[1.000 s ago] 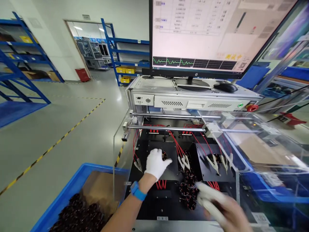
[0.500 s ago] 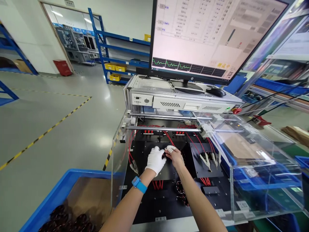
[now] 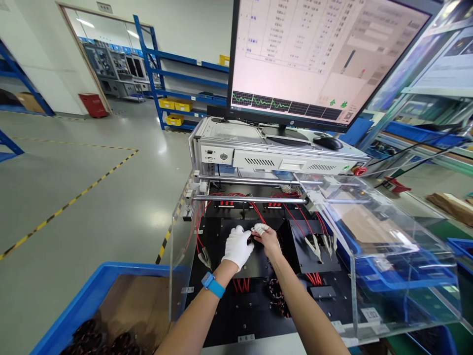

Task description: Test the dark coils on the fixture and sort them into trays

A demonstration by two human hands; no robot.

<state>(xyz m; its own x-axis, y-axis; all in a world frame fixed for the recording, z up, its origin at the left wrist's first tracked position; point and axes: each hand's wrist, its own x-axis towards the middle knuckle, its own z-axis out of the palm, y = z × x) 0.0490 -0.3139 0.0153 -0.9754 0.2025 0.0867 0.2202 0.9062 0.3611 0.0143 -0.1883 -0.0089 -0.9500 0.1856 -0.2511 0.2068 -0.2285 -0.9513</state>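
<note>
Both hands meet over the left black plate (image 3: 254, 264) of a test fixture. My left hand (image 3: 236, 246), in a white glove, rests curled on a small dark coil that it mostly hides. My right hand (image 3: 266, 237), bare with white finger cots, pinches at the same spot from the right; what it grips is hidden, maybe a clip. Red wires (image 3: 258, 209) with metal clips (image 3: 314, 244) run down from the back. Loose dark coils (image 3: 277, 293) lie on the fixture floor under my right forearm.
A clear acrylic cover (image 3: 369, 231) stands swung open at the right. A blue bin (image 3: 92, 296) with dark coils is at lower left. Behind stand a grey instrument box (image 3: 273, 153), a large monitor (image 3: 318, 54) and a mouse (image 3: 327, 142). Blue shelving lines the far wall.
A second ago my right hand was low and blurred near the loose coils; it has risen to join my left hand at the left plate. Both have stayed there since.
</note>
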